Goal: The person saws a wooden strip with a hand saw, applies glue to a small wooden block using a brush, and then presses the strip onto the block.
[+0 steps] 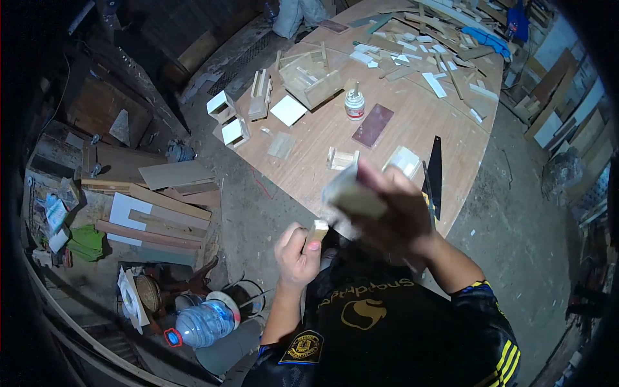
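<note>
My left hand (298, 258) is closed around a small strip of pale wood (318, 229), whose end sticks up past the thumb. To the right, my right hand (403, 206) is raised and smeared by motion. Its fingers wrap a flat wooden block (358, 201) that shows a reddish patch along the upper side; the blur hides its details. Behind the right hand, a small wooden frame piece (342, 158) and a whitish block (403, 160) lie on the table (309, 174). A hand saw with a black blade (436, 169) rests beside them, its handle partly covered by my hand.
Farther up stand a white jar (354, 105) with a brush-like handle, a dark red sheet (373, 126) and a wooden box (312, 80). Scrap wood (419, 51) covers the far end. Boards (158, 216) and a large water bottle (205, 322) are on the left.
</note>
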Demonstrator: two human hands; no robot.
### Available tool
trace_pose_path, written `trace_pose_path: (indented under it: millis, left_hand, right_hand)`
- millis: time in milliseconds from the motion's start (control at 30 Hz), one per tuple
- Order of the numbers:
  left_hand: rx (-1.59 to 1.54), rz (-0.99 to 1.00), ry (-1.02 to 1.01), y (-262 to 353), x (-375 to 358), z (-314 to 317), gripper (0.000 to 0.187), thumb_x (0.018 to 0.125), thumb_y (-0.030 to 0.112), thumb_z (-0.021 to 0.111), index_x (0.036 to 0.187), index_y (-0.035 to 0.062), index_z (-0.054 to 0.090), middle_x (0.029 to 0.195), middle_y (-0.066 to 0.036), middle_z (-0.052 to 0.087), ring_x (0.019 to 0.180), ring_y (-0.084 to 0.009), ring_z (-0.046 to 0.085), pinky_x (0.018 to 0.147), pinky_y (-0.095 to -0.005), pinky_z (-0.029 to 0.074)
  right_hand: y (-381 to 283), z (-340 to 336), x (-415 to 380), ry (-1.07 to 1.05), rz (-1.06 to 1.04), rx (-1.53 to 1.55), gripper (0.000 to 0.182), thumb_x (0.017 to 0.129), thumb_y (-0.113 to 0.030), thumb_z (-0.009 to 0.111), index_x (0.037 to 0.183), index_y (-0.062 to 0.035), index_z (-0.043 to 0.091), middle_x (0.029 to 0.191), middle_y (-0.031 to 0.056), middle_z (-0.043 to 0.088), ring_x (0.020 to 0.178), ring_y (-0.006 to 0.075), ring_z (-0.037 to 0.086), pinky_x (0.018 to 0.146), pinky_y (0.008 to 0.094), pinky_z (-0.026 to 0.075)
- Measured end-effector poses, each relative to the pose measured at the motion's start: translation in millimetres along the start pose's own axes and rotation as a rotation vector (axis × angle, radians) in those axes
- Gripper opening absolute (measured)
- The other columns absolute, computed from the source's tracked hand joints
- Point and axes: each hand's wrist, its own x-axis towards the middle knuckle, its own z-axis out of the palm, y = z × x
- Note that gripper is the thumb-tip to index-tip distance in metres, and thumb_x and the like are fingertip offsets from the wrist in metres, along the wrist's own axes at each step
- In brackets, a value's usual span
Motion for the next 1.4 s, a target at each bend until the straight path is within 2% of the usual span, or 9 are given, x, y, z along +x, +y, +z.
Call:
trace_pose_path:
  millis: [100, 200, 367, 500, 867, 1000, 1167, 1267, 1400]
  left_hand:
    - [-0.002, 0.149, 0.062, -5.1, -2.3, 2.3, 0.038, 0.091, 0.033, 0.056, 0.071, 0.0003, 0.053, 0.063, -0.014, 0.044, 0.052, -0.0315, 0.046, 0.048, -0.0393, 0.036]
    - [0.127, 0.105, -0.051, -9.7, -2.0, -5.7, 0.043, 0.095, 0.039, 0.049, 0.079, -0.0009, 0.057, 0.073, -0.016, 0.054, 0.062, -0.0306, 0.054, 0.056, -0.0345, 0.042]
    - [0.085, 0.091, -0.085, -9.2, -5.1, -10.1, 0.046, 0.094, 0.041, 0.049, 0.078, -0.0013, 0.057, 0.071, -0.016, 0.052, 0.06, -0.0309, 0.053, 0.055, -0.0355, 0.041]
    - [0.023, 0.088, -0.081, -12.2, -2.1, -7.6, 0.041, 0.092, 0.037, 0.053, 0.074, -0.0003, 0.055, 0.067, -0.015, 0.047, 0.057, -0.0321, 0.049, 0.053, -0.0377, 0.038]
    - [-0.027, 0.192, -0.079, -7.4, 5.2, -7.7, 0.037, 0.087, 0.032, 0.06, 0.067, 0.0017, 0.053, 0.061, -0.013, 0.04, 0.05, -0.0302, 0.042, 0.046, -0.0391, 0.032]
    - [-0.041, 0.274, -0.289, -3.9, 4.1, -3.8, 0.038, 0.086, 0.034, 0.061, 0.068, 0.0027, 0.054, 0.061, -0.012, 0.042, 0.052, -0.0302, 0.043, 0.049, -0.0393, 0.034]
    - [-0.131, 0.209, -0.106, 1.6, 10.4, 2.0, 0.038, 0.087, 0.035, 0.061, 0.068, 0.002, 0.055, 0.061, -0.011, 0.04, 0.052, -0.0305, 0.043, 0.05, -0.039, 0.035]
    - [-0.037, 0.268, -0.264, -5.2, 6.0, 1.3, 0.036, 0.087, 0.035, 0.06, 0.076, 0.0011, 0.06, 0.063, -0.013, 0.046, 0.055, -0.0315, 0.047, 0.052, -0.0393, 0.039]
    - [-0.032, 0.087, -0.2, -9.6, 9.5, -17.4, 0.033, 0.086, 0.034, 0.061, 0.082, 0.0013, 0.064, 0.068, -0.014, 0.052, 0.058, -0.0328, 0.052, 0.055, -0.0396, 0.041]
  right_hand:
    - [4.8, 7.7, -7.6, -0.246, -0.015, -0.094, 0.07, 0.073, -0.018, 0.077, 0.136, -0.0089, 0.047, 0.092, 0.0129, 0.056, 0.073, 0.0285, 0.055, 0.066, 0.034, 0.046]
    - [12.8, 3.1, -0.7, -0.069, 0.008, -0.012, 0.067, 0.075, -0.017, 0.076, 0.136, -0.01, 0.047, 0.093, 0.012, 0.055, 0.076, 0.0281, 0.055, 0.068, 0.0346, 0.046]
    - [6.0, 4.1, -7.6, -0.29, 0.022, -0.071, 0.078, 0.077, -0.02, 0.073, 0.144, -0.0132, 0.034, 0.091, 0.0113, 0.056, 0.079, 0.0292, 0.053, 0.068, 0.0369, 0.047]
    - [-5.5, -8.7, -7.0, -0.2, 0.007, 0.067, 0.074, 0.081, -0.021, 0.068, 0.145, -0.0136, 0.033, 0.092, 0.0124, 0.055, 0.078, 0.0284, 0.052, 0.07, 0.0364, 0.047]
    - [-8.6, 5.8, -15.9, -0.208, 0.063, 0.111, 0.075, 0.076, -0.02, 0.075, 0.142, -0.0152, 0.04, 0.089, 0.0097, 0.051, 0.08, 0.0272, 0.054, 0.073, 0.0373, 0.046]
    - [-14.8, -3.5, -9.0, -0.202, 0.102, 0.01, 0.072, 0.078, -0.021, 0.074, 0.142, -0.0124, 0.041, 0.093, 0.0105, 0.052, 0.081, 0.0265, 0.055, 0.073, 0.0363, 0.047]
    - [-10.4, 7.0, -22.7, -0.156, -0.019, 0.051, 0.069, 0.08, -0.023, 0.072, 0.141, -0.0102, 0.041, 0.095, 0.0105, 0.052, 0.079, 0.0251, 0.053, 0.072, 0.0358, 0.046]
    - [-15.5, 2.2, -18.2, -0.209, 0.144, 0.065, 0.071, 0.079, -0.021, 0.073, 0.141, -0.0095, 0.042, 0.095, 0.0103, 0.053, 0.077, 0.0247, 0.052, 0.07, 0.0358, 0.046]
    - [-10.3, 6.3, -21.3, -0.167, 0.014, 0.082, 0.073, 0.076, -0.018, 0.074, 0.141, -0.0103, 0.042, 0.092, 0.0095, 0.053, 0.075, 0.024, 0.051, 0.068, 0.0354, 0.045]
